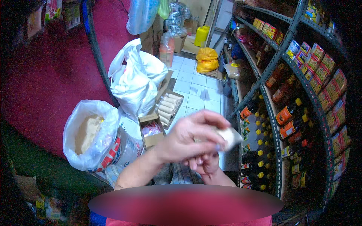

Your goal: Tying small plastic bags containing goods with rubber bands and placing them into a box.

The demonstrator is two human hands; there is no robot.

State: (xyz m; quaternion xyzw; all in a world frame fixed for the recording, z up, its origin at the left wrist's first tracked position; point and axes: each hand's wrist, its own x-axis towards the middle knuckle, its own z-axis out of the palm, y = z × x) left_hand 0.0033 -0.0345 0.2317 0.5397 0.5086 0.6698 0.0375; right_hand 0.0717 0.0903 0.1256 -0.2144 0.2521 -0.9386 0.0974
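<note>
My left hand point(195, 132) is raised in front of me, its fingers and thumb closed around a small clear plastic bag of pale contents point(227, 139). The bag's pointed corner sticks out to the right, and motion blurs it. Just below, my right hand point(206, 166) has curled fingers close under the left one; what lies between them is hidden. To my left stands a printed bucket point(120, 152) lined with a clear plastic bag point(70, 135), holding beige powder point(90, 137). Several filled plastic tubes point(166, 109) lie in a shallow carton point(178, 102) ahead.
A small cardboard box point(154, 140) holds a pink-and-white packet point(151, 129). White sacks point(134, 84) stand behind it. Metal shelving point(261, 76) with sauce bottles point(287, 115) and boxed goods point(318, 65) lines my right. A yellow sack point(207, 60) sits on the tiled floor point(195, 90) farther off.
</note>
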